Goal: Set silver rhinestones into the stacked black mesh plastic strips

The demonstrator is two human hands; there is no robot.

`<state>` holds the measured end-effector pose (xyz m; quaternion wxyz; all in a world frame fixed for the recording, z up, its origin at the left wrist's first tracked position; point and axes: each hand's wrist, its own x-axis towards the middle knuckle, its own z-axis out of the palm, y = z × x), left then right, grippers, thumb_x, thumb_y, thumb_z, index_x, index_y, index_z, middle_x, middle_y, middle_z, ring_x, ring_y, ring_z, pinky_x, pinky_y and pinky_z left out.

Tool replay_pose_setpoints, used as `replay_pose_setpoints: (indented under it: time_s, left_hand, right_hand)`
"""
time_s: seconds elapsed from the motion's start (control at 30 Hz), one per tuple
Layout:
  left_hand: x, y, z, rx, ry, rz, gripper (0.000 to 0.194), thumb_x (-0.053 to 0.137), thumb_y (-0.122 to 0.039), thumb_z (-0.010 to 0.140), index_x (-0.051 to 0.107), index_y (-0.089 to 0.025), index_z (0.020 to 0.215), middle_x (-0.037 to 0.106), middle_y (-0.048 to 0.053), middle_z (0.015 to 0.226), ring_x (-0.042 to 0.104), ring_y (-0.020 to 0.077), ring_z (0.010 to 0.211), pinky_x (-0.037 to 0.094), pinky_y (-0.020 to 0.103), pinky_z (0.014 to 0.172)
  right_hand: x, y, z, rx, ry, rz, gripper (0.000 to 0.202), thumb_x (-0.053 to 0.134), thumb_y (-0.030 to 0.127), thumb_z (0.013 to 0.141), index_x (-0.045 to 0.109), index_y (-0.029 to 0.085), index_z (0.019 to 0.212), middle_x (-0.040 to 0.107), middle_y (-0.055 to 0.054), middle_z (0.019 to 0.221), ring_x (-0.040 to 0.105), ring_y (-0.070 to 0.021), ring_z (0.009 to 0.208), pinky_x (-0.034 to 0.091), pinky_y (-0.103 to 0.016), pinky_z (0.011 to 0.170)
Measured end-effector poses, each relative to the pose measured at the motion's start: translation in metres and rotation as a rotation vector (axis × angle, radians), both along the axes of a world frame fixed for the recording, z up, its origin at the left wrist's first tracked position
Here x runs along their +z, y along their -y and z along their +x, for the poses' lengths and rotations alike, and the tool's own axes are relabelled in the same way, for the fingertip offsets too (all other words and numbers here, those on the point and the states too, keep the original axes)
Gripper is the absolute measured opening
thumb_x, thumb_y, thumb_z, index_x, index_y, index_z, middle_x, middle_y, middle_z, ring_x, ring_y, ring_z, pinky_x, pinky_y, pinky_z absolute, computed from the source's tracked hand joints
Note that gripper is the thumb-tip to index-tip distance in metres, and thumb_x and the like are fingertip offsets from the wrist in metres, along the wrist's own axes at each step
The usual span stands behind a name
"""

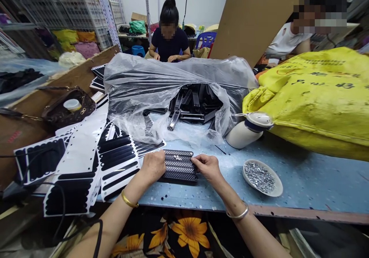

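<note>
Several black perforated strips (180, 169) lie side by side on the blue table in front of me, with a few small white or silvery pieces (178, 157) on the upper ones. My left hand (154, 165) is closed in a fist at their left ends; what its fingers hold is hidden. At the right ends, my right hand (208, 167) pinches the edge of one strip between thumb and forefinger. To the right stands a white bowl (279, 189) of small shiny metal pieces. Sheets of black adhesive-looking strips (118, 162) lie to the left of my hands.
Clear plastic sheeting (138, 85) covers a heap of black strip-shaped parts (191, 104) behind. A white lidded container (243, 133) leans beside a large yellow sack (319, 104). A brown handbag (69, 106) sits left. Two people work beyond the table, one near a cardboard panel (253, 20).
</note>
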<state>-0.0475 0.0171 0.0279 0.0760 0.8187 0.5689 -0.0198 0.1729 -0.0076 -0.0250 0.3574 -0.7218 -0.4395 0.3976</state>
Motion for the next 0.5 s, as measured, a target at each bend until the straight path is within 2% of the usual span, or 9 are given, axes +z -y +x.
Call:
replay_pose_setpoints:
  time_s: [0.13,0.23,0.33,0.5]
  left_hand:
    - [-0.01,0.0,-0.008,0.051,0.088,0.061,0.027,0.038,-0.013,0.093,0.065,-0.013,0.091,0.071,0.013,0.086,0.069,0.0261,0.085,0.042,0.032,0.067]
    - [-0.023,0.004,-0.016,0.066,0.22,0.208,0.029,0.039,-0.016,0.094,0.067,-0.015,0.086,0.071,0.011,0.082,0.068,0.0232,0.08,0.044,0.03,0.068]
    - [-0.036,0.011,-0.02,0.031,0.327,0.319,0.031,0.041,-0.018,0.093,0.072,-0.017,0.098,0.073,0.01,0.084,0.069,0.0219,0.079,0.048,0.03,0.071]
    - [-0.047,0.019,-0.015,-0.008,0.354,0.295,0.037,0.041,-0.018,0.093,0.071,-0.013,0.114,0.074,0.012,0.085,0.071,0.0241,0.076,0.053,0.034,0.071]
  right_hand:
    - [-0.003,0.001,0.0,-0.015,0.025,0.022,0.047,0.064,0.053,0.066,0.073,0.008,0.078,0.066,-0.004,0.061,0.046,0.0017,0.049,0.032,-0.009,0.048]
    - [-0.005,0.002,0.0,-0.009,0.044,0.035,0.049,0.063,0.054,0.067,0.074,0.008,0.079,0.066,-0.004,0.061,0.046,0.0017,0.05,0.032,-0.009,0.049]
    - [-0.006,0.002,0.0,-0.001,0.057,0.04,0.05,0.062,0.056,0.067,0.074,0.008,0.079,0.066,-0.004,0.061,0.046,0.0016,0.05,0.032,-0.01,0.049]
    - [-0.007,0.002,0.001,-0.006,0.072,0.044,0.048,0.062,0.054,0.068,0.074,0.009,0.079,0.066,-0.004,0.062,0.046,0.0016,0.05,0.031,-0.009,0.049]
